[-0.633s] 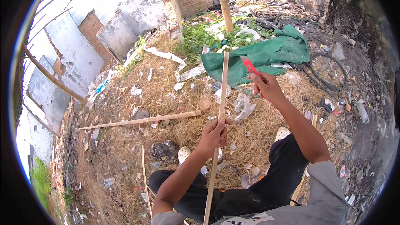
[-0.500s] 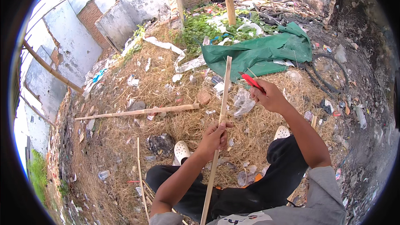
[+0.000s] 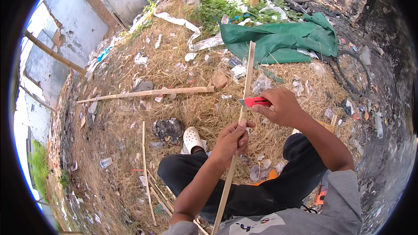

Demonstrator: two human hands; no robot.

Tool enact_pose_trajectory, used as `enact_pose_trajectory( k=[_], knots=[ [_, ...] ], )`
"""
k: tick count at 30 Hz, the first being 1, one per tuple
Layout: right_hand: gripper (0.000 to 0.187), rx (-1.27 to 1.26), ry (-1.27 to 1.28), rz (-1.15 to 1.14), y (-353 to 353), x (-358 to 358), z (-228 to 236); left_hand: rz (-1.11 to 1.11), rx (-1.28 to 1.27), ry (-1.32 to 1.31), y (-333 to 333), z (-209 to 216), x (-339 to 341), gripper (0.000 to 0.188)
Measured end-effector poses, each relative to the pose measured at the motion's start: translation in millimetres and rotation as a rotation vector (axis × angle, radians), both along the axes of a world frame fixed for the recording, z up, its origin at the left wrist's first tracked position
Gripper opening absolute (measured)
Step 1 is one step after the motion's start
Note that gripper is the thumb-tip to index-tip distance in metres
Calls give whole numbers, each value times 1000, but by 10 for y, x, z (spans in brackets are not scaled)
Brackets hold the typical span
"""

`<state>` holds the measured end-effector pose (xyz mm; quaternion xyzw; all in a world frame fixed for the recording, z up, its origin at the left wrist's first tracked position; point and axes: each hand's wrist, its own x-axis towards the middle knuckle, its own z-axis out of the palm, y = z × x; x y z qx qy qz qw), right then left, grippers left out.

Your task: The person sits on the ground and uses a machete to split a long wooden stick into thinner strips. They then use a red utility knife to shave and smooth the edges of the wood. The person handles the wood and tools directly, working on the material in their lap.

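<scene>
outdoors, dry grass [image 3: 200, 114], broken walls [image 3: 78, 17]; left grip [image 3: 231, 142] round wooden strip [image 3: 249, 69], right grip [image 3: 283, 107] round knife [image 3: 257, 101]

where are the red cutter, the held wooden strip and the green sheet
Red cutter [image 3: 257, 101]: head view, on its red handle.
Held wooden strip [image 3: 249, 72]: head view, on its upper length.
Green sheet [image 3: 278, 41]: head view, on the middle of its crumpled surface.
</scene>
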<state>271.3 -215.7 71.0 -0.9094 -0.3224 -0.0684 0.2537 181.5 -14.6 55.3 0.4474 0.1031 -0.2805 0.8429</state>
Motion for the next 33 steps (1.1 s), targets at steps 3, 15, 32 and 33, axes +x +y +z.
enact_pose_trajectory(
  k=[3, 15, 32, 33],
  knots=[
    [44, 71, -17, 15, 58, -17, -56, 14, -26, 13, 34, -10, -34, 33],
    [40, 163, -164, -56, 119, -89, 77, 67, -135, 28, 188, 44, -59, 34],
    [63, -32, -166, -72, 211, -73, -207, 62, -142, 13, 169, 9, -104, 34],
    [63, -37, -152, -79, 221, -73, -208, 58, -142, 19, 163, 10, -112, 34]
  ],
)
